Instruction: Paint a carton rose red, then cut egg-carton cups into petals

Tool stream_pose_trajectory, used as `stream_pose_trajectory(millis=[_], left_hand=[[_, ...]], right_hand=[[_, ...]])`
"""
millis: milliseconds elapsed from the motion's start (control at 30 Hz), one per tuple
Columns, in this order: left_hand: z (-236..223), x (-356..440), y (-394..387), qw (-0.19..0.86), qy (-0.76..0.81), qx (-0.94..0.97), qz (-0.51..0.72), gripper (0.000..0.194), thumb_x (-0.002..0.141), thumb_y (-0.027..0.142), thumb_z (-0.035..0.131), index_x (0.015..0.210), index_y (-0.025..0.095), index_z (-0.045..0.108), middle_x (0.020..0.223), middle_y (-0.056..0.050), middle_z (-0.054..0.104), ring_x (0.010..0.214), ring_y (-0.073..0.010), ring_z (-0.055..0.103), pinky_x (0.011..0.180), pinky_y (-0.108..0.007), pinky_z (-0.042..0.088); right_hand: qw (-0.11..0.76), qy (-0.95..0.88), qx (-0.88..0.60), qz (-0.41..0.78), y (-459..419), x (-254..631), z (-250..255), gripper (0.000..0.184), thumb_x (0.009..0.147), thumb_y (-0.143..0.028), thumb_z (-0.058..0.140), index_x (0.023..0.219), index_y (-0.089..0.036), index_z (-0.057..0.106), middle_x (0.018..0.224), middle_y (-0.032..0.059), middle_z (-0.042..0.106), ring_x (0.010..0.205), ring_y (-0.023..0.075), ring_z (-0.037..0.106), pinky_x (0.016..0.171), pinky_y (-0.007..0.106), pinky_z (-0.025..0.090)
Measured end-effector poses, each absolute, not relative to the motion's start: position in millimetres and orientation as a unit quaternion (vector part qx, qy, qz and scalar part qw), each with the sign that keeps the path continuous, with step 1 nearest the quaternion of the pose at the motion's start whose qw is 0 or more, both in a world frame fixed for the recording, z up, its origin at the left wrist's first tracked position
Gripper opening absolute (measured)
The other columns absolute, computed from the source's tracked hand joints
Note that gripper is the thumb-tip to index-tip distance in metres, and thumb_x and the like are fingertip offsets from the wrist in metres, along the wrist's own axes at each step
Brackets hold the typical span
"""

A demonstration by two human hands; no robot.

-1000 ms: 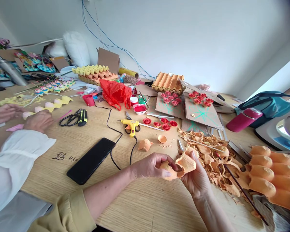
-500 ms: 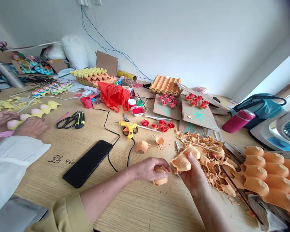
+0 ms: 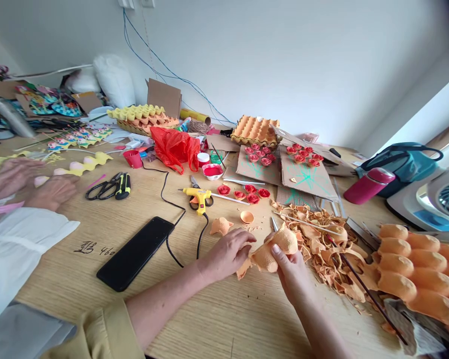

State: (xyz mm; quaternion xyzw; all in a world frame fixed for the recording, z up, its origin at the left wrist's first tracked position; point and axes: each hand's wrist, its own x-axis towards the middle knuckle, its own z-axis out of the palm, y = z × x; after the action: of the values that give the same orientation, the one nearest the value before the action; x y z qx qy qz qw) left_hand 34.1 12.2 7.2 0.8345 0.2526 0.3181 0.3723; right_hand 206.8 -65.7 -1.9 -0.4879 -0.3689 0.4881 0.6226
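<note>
My right hand [image 3: 295,271] grips an orange piece of egg carton [image 3: 275,249] with several bumps, thumb pressed on its top. Close beside it, my left hand [image 3: 228,254] has its fingers curled over a smaller orange egg carton cup [image 3: 244,269], partly hidden under the fingers. Another cut carton cup [image 3: 220,226] lies behind my left hand, and a small round cup [image 3: 247,217] rests near some scraps. A pointed metal blade [image 3: 275,224] shows behind the held piece; the rest of it is hidden.
Orange trimmings [image 3: 322,249] are heaped on the right, by an egg tray [image 3: 411,264]. A yellow glue gun [image 3: 198,197], red paper-pulp roses [image 3: 252,193], a phone [image 3: 136,253] and black-handled scissors [image 3: 105,187] lie around. At left, another person's hands [image 3: 52,192] handle a yellow carton strip.
My right hand has brought the carton piece left and slightly down, close to my left hand. My left hand has shifted slightly left. The other person's hands and yellow strip have moved.
</note>
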Motion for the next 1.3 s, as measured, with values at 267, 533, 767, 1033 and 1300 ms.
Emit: stream_pose_trajectory(millis=[267, 533, 767, 1033, 1300], left_hand=[[15, 30, -1, 0.553, 0.166, 0.75, 0.324, 0.039, 0.097, 0.033, 0.048, 0.134, 0.018, 0.047, 0.114, -0.01, 0.066, 0.103, -0.0206, 0.064, 0.089, -0.033, 0.051], [20, 35, -9, 0.54, 0.156, 0.756, 0.337, 0.055, 0.085, 0.037, 0.072, 0.13, 0.015, 0.05, 0.12, -0.014, 0.068, 0.112, -0.0258, 0.066, 0.095, -0.034, 0.051], [24, 34, -11, 0.503, 0.139, 0.773, 0.36, 0.048, 0.082, 0.021, 0.072, 0.128, 0.017, 0.058, 0.129, -0.012, 0.067, 0.12, -0.0248, 0.065, 0.1, -0.03, 0.052], [26, 30, -6, 0.433, 0.187, 0.798, 0.376, 0.048, 0.082, 0.015, 0.063, 0.129, 0.017, 0.055, 0.123, -0.011, 0.07, 0.112, -0.023, 0.068, 0.097, -0.031, 0.053], [30, 31, -11, 0.369, 0.211, 0.836, 0.347, 0.037, 0.075, 0.021, 0.068, 0.111, 0.018, 0.059, 0.097, -0.006, 0.073, 0.082, -0.0198, 0.067, 0.078, -0.031, 0.051]], right_hand=[[0.583, -0.459, -0.561, 0.366, -67, 196, 4, 0.042, 0.077, -0.054, 0.076, 0.098, -0.018, 0.07, 0.09, 0.0064, 0.073, 0.084, 0.0228, 0.067, 0.076, 0.033, 0.055], [0.551, -0.519, -0.52, 0.396, -71, 189, 13, 0.048, 0.08, -0.064, 0.069, 0.101, -0.021, 0.064, 0.093, 0.0057, 0.07, 0.087, 0.0217, 0.067, 0.078, 0.032, 0.057], [0.553, -0.538, -0.438, 0.461, -70, 201, 13, 0.066, 0.073, -0.066, 0.076, 0.122, -0.025, 0.059, 0.123, 0.0105, 0.066, 0.116, 0.0288, 0.062, 0.099, 0.041, 0.052], [0.65, -0.389, -0.419, 0.5, -70, 202, 3, 0.039, 0.076, -0.054, 0.077, 0.104, -0.028, 0.067, 0.109, 0.0043, 0.065, 0.104, 0.0226, 0.061, 0.093, 0.035, 0.05], [0.653, -0.435, -0.368, 0.499, -71, 204, 12, 0.03, 0.077, -0.05, 0.076, 0.084, -0.024, 0.062, 0.097, 0.0017, 0.052, 0.082, 0.0166, 0.05, 0.07, 0.026, 0.044]])
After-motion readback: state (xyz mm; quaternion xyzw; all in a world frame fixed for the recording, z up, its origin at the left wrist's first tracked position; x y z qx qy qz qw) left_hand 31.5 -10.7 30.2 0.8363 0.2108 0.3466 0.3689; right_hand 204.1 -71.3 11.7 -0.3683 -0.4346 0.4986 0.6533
